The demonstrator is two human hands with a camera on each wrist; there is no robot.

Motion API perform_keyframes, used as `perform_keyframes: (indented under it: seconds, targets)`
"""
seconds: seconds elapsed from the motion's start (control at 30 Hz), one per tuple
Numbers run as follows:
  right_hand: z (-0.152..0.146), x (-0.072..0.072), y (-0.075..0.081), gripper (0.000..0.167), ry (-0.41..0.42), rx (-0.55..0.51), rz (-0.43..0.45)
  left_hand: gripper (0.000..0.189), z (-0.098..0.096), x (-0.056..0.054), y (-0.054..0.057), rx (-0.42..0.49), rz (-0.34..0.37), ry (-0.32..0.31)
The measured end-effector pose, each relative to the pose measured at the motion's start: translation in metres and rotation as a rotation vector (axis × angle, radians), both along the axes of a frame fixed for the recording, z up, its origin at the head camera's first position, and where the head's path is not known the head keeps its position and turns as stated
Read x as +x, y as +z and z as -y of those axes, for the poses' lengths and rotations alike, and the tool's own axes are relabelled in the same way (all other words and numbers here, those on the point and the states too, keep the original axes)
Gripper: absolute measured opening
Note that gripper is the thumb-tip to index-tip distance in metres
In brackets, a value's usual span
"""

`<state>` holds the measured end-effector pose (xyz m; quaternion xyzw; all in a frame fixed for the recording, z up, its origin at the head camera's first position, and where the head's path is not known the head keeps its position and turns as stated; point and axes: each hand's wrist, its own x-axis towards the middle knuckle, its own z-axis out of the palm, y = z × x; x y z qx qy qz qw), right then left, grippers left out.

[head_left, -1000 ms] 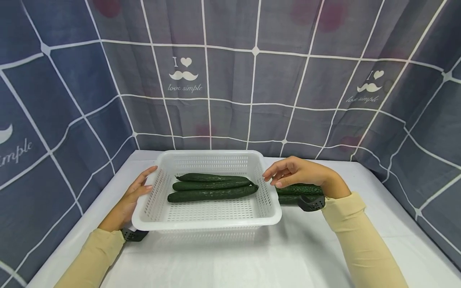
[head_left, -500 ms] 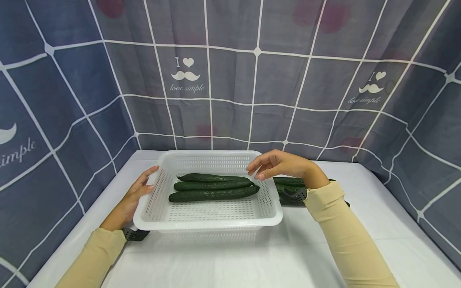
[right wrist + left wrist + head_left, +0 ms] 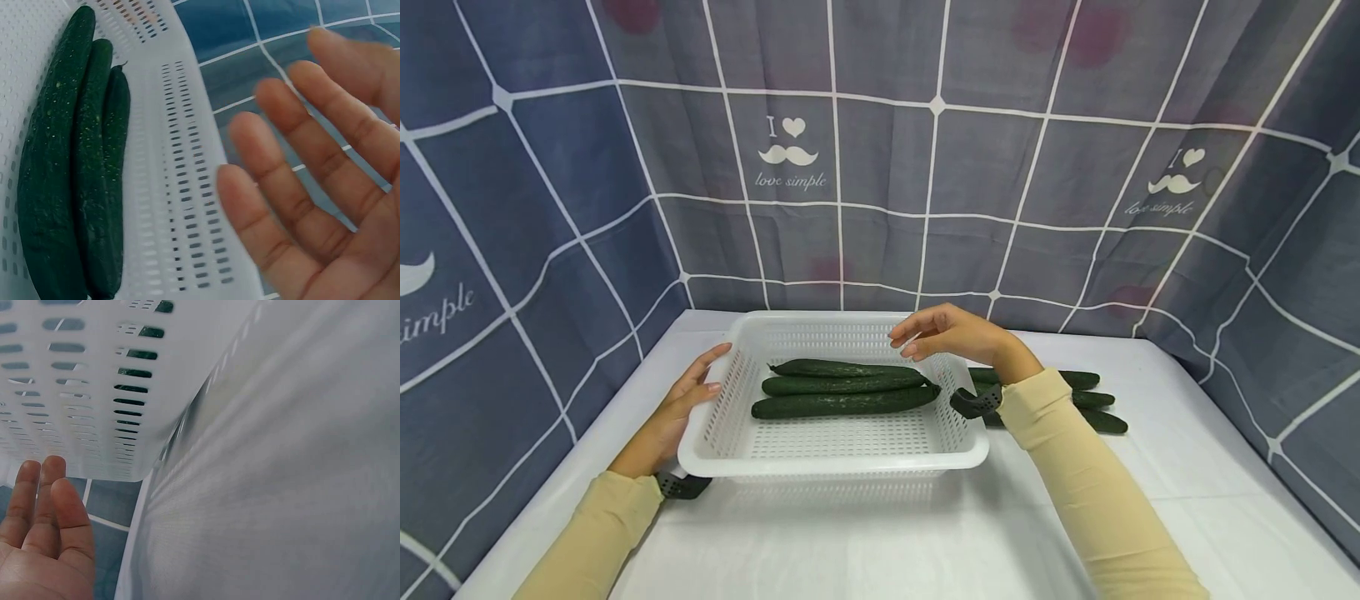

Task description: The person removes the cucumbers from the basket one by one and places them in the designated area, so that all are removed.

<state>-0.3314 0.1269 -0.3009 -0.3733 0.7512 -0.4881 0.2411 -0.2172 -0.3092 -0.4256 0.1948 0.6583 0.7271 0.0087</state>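
Three dark green cucumbers (image 3: 846, 405) lie side by side in a white perforated plastic basket (image 3: 835, 467). My left hand (image 3: 673, 412) rests against the basket's left side, its fingertips at the rim; in the left wrist view its fingers (image 3: 47, 506) are straight beside the slotted wall. Above the basket's back right rim hovers my right hand (image 3: 958, 333), fingers loosely bent and holding nothing. The right wrist view shows that hand's fingers (image 3: 306, 137) spread apart, with the cucumbers (image 3: 56, 162) in the basket to their left.
Right of the basket, several more cucumbers (image 3: 1101, 421) lie on the white tablecloth (image 3: 1180, 467), partly hidden by my right wrist and sleeve. A grey-blue checked curtain (image 3: 880, 250) closes off the back and both sides. Each wrist wears a black strap (image 3: 976, 403).
My right hand has moved left and slightly up, from over the table's cucumbers to above the basket's back right rim. The left hand, basket and cucumbers have stayed put.
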Motion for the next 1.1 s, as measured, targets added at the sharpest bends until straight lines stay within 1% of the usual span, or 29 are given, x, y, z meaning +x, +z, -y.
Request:
perform_keyframes:
  seconds: [0.1, 0.23, 0.47, 0.57, 0.67, 0.8, 1.0, 1.1]
  targets:
    - [0.008, -0.005, -0.004, 0.039, -0.046, -0.036, 0.007, 0.059, 0.0, 0.0, 0.0, -0.011, -0.004, 0.008]
    - [0.017, -0.01, -0.009, 0.04, -0.082, -0.08, 0.014, 0.058, 0.0, 0.0, 0.001, -0.018, -0.003, 0.012]
    - [0.034, -0.016, -0.019, 0.038, -0.098, -0.121, 0.044, 0.059, 0.002, 0.0, 0.0, 0.036, -0.026, -0.026]
    - [0.04, -0.017, -0.022, 0.035, -0.112, -0.125, 0.059, 0.059, 0.001, -0.001, 0.0, 0.037, -0.029, -0.026]
    - [0.044, -0.017, -0.022, 0.035, -0.133, -0.119, 0.063, 0.058, 0.0, -0.001, 0.001, 0.011, -0.02, -0.007]
    - [0.049, -0.018, -0.02, 0.039, -0.154, -0.127, 0.074, 0.058, -0.001, -0.001, 0.003, -0.015, -0.013, 0.015]
    - [0.061, -0.021, -0.018, 0.041, -0.178, -0.125, 0.101, 0.058, -0.001, -0.001, 0.002, 0.034, -0.039, -0.009]
    - [0.067, -0.024, -0.018, 0.041, -0.193, -0.134, 0.134, 0.058, -0.002, -0.002, 0.002, 0.044, -0.044, -0.021]
